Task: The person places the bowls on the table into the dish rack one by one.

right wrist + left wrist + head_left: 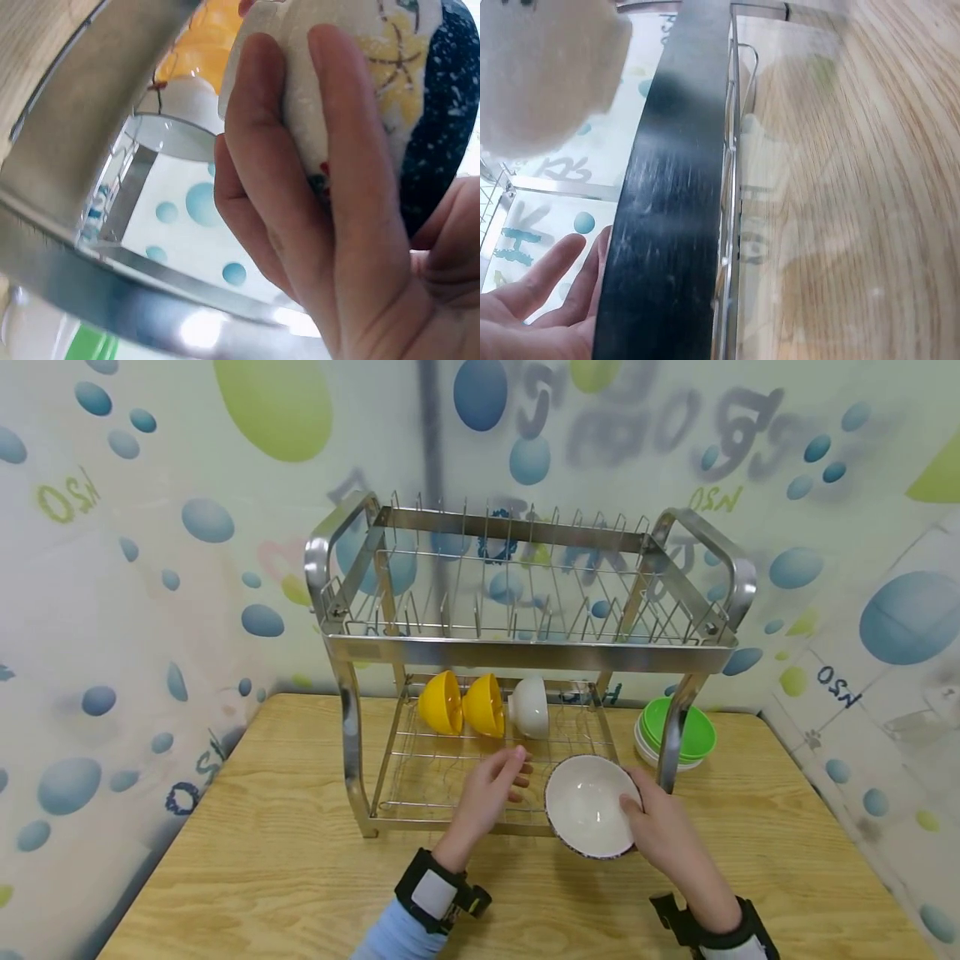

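Note:
My right hand grips a bowl by its right side, thumb over the rim and fingers behind. The bowl is white inside with a thin dark rim, tilted so its inside faces the head camera. In the right wrist view the fingers spread over its outside, which has a yellow flower pattern and a dark speckled band. My left hand holds nothing, its fingers loosely bent, over the front of the rack's lower shelf. Two yellow bowls and a white bowl stand on their sides in a row behind it.
The two-tier metal dish rack stands on a wooden table, its upper wire tier above the bowls. Green bowls stacked with white ones sit beyond its right leg. A patterned wall closes the back.

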Tool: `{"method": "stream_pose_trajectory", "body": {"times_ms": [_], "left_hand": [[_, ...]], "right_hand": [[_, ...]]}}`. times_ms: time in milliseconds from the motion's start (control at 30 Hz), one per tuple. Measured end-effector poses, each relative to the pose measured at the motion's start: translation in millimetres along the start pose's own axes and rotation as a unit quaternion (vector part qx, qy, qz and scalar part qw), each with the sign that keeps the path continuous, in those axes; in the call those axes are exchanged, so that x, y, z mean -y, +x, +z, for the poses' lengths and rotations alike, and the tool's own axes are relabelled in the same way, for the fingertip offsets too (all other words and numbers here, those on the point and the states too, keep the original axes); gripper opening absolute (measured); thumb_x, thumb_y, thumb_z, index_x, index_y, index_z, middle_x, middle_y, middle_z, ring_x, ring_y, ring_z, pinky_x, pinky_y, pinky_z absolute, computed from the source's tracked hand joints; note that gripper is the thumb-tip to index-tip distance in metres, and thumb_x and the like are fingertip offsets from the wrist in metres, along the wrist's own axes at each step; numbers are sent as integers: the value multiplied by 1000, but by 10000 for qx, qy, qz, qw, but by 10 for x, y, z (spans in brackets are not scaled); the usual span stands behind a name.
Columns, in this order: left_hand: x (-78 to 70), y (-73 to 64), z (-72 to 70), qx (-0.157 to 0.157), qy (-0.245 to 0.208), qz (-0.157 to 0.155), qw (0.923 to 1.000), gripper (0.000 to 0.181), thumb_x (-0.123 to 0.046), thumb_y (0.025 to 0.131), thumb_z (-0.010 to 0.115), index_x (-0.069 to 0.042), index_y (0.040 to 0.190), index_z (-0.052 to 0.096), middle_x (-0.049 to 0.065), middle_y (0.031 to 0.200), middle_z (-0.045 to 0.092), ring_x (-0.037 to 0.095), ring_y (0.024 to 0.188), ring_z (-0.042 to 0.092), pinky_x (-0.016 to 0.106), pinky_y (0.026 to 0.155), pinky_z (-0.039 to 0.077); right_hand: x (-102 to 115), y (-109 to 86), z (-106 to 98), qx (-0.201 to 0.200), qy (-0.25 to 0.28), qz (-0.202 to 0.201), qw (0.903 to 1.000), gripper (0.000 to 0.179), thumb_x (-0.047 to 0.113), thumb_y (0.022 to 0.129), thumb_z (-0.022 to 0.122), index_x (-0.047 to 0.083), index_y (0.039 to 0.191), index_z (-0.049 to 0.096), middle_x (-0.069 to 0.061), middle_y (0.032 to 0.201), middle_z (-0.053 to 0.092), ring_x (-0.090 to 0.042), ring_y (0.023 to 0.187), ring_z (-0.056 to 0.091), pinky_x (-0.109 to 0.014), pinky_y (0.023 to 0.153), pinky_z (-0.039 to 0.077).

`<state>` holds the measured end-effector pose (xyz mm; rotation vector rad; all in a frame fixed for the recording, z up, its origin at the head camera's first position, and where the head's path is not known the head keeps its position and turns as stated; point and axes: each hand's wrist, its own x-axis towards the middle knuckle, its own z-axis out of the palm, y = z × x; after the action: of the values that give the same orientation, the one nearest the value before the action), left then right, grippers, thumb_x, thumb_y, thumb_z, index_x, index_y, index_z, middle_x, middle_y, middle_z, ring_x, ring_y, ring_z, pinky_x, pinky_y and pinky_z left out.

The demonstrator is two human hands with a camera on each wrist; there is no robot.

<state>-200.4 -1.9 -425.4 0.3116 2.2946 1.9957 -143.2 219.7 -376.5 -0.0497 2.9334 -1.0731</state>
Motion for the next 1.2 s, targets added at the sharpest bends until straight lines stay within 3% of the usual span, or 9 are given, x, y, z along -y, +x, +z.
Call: {"method": "stream_pose_trajectory", "body": {"times_ms": [233,500,767,967,1200], "left_hand": [[-96,-18,-3,369,-188,-264,9988,49,-36,103,35,2,119,60,22,109,65,33,92,64,49,76,55],[18,9,-14,528,-212,-526,9970,60,-56,97,36,-7,120,62,12,102,65,20,84,60,38,68,56],[39,-10,-93,1018,-297,-730,9917,66,-62,94,35,-7,119,61,9,94,67,15,75,60,29,64,52],[33,-14,-154,1259,-352,-863,9877,65,-61,95,35,-8,122,60,9,96,68,15,78,62,29,66,53],[31,-10,-223,1460,-322,-953,9842,61,-62,94,35,-14,121,62,8,98,69,15,80,62,30,65,53]], "right_hand": [[51,106,127,73,-25,-87,9999,40,5,96,44,-4,136,42,-31,127,54,-39,111,58,-49,83,51],[107,182,244,181,156,-90,9997,40,4,96,45,-3,135,43,-29,128,53,-36,108,59,-43,76,54],[195,214,334,298,226,-22,9993,40,6,96,46,0,136,44,-28,127,55,-34,105,61,-40,72,55],[258,246,384,353,167,-71,9992,42,8,97,46,-3,138,42,-26,133,51,-38,117,55,-49,87,51],[306,243,404,271,228,-206,9992,39,6,96,46,-2,134,47,-25,130,54,-37,115,56,-49,87,50]]}}
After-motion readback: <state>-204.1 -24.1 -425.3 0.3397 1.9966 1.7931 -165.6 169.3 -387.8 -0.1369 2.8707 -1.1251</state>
